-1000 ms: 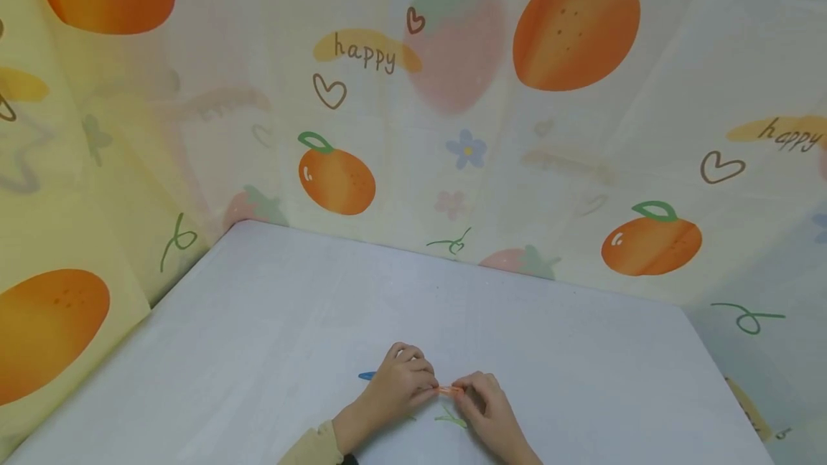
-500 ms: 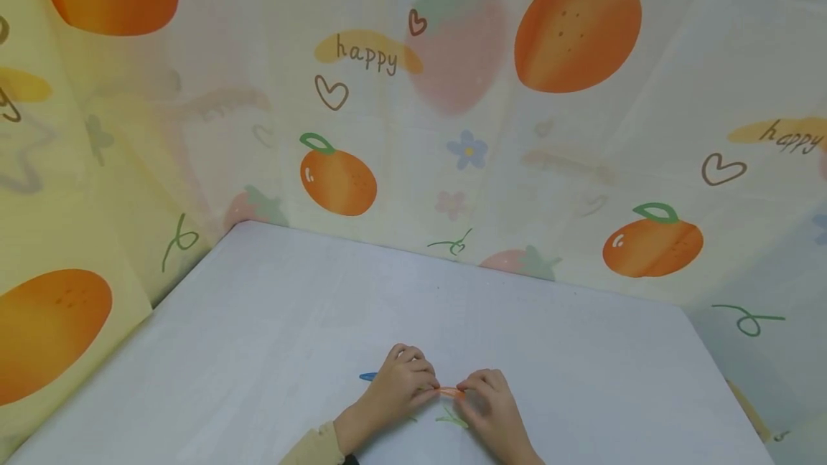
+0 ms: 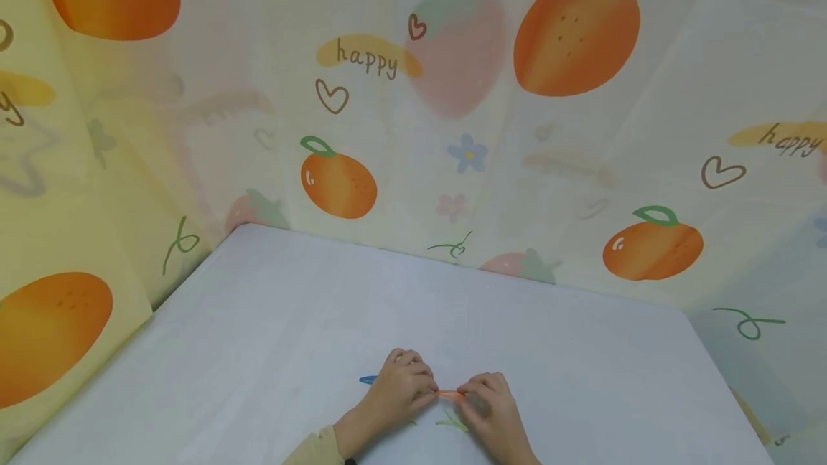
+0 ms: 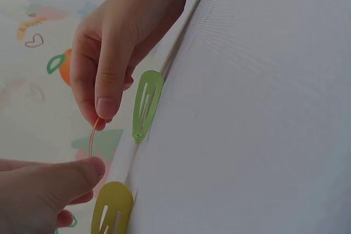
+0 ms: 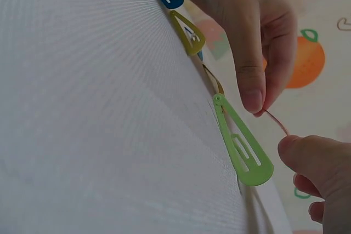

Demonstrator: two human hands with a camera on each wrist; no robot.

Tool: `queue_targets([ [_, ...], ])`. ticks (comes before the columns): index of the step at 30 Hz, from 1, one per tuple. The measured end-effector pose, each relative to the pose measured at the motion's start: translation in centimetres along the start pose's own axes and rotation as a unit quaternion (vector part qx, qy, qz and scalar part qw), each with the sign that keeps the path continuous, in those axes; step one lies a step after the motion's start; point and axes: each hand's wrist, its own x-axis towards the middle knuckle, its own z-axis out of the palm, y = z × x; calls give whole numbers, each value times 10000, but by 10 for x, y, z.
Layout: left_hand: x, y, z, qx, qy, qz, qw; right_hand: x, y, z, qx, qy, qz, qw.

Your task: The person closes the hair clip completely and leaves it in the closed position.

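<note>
Between my two hands is an orange snap hair clip (image 3: 450,394), which shows almost edge-on as a thin curved strip in both wrist views. My left hand (image 3: 402,384) pinches one end between thumb and fingertips. The other end is pinched by my right hand (image 3: 496,407). Below them on the table lies a green snap hair clip (image 5: 247,146), closest to the right hand. A yellow snap hair clip (image 4: 114,204) lies by the left hand, mostly hidden behind it in the head view. Beyond that hand a blue snap hair clip (image 3: 368,379) pokes out.
The clips lie on a white tabletop (image 3: 310,307). Behind it hangs a curtain (image 3: 400,178) printed with oranges, strawberries and hearts, which also covers the left and right sides. In the right wrist view a thin brownish strip (image 5: 213,78) shows between the yellow and green clips.
The right hand's fingertips have shifted slightly right and its thumb has come a little away from the fingers. The left hand has hardly moved. The view has tilted very slightly.
</note>
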Motion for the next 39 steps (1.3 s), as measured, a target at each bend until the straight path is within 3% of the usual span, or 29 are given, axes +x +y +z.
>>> queue_targets([
  [6, -2, -1, 3, -138, 14, -445, 9989, -2, 0, 0, -90, -30, 283, 9996],
  [12, -2, -1, 5, -301, -35, -419, 9987, -3, 2, 2, -437, -112, 616, 9971],
  [19, -3, -3, 6, -272, -33, -415, 9988, -5, 2, 2, -447, -236, 973, 9940],
  [39, -3, -2, 6, -368, -38, -353, 9987, -4, 0, 3, -337, -236, 1096, 9931],
])
